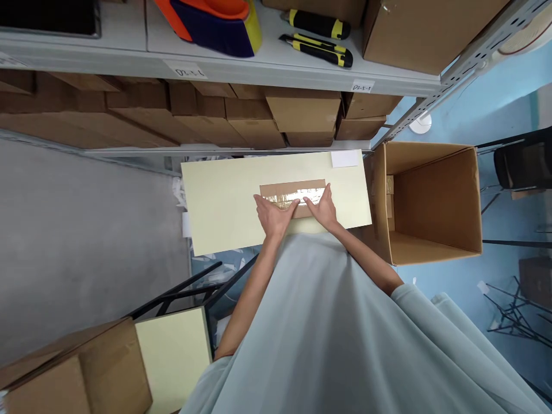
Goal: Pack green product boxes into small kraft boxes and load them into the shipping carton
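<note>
A small flat cardboard box with shiny clear tape along its top lies on a pale yellow board. My left hand rests on the box's left part, fingers spread and thumb pointing inward over the tape. On its right part lies my right hand, also with thumb and fingers apart. The two thumbs nearly meet at the middle of the tape. Near the board's upper right corner is a white paper label.
A large open cardboard box stands right of the board. Above, a shelf holds two yellow-black cutters and a tape dispenser. Brown boxes line the level below. Another carton sits at lower left.
</note>
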### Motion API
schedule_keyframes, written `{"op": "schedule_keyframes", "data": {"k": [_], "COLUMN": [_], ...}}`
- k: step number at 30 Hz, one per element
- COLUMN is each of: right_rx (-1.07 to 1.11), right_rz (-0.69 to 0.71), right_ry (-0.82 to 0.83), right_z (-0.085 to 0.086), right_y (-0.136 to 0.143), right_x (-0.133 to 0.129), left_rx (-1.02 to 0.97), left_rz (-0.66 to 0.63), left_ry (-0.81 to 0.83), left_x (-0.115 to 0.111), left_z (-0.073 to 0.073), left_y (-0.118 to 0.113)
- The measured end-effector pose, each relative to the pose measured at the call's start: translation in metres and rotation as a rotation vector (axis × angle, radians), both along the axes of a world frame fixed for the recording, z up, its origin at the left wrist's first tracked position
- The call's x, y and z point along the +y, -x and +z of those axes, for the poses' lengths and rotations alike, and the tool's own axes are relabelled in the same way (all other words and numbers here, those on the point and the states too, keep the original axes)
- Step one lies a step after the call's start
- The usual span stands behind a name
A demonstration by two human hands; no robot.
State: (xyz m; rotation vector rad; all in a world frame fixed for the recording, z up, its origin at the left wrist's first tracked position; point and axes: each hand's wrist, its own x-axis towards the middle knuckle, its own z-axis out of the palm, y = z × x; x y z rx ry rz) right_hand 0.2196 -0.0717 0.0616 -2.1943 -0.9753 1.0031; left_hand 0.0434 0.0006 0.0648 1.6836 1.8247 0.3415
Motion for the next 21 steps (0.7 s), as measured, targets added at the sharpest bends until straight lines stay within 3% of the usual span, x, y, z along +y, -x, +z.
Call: {"op": "schedule_keyframes", "data": {"k": [3, 7, 11, 15, 21], "right_rx": [0.036, 0.139, 0.097, -0.107, -0.178], "right_rz": [-0.008, 0.020, 0.013, -0.018, 0.088], "right_ry": [-0.034, -0.110, -0.098, -0.070, -0.289], "right_z": [-0.007, -0.019, -0.021, -0.009, 0.024], "right_y": [-0.002, -0.014, -0.017, -0.014, 0.000], "right_x": [0.000, -0.009, -0.013, -0.001, 0.030], "left_rx": [0.025, -0.016, -0.098, -0.179, -0.114], "left_rz": [0.019, -0.012, -0.079, -0.113, -0.057], "left_ry": [0.033, 0.125, 0.116, 0.124, -0.109], "left_x": [0.004, 0.017, 0.025, 0.040, 0.080], "left_z": [-0.006, -0.015, -0.013, -0.002, 0.011], "left_y": [0.005, 0.032, 0.050, 0.057, 0.083]}}
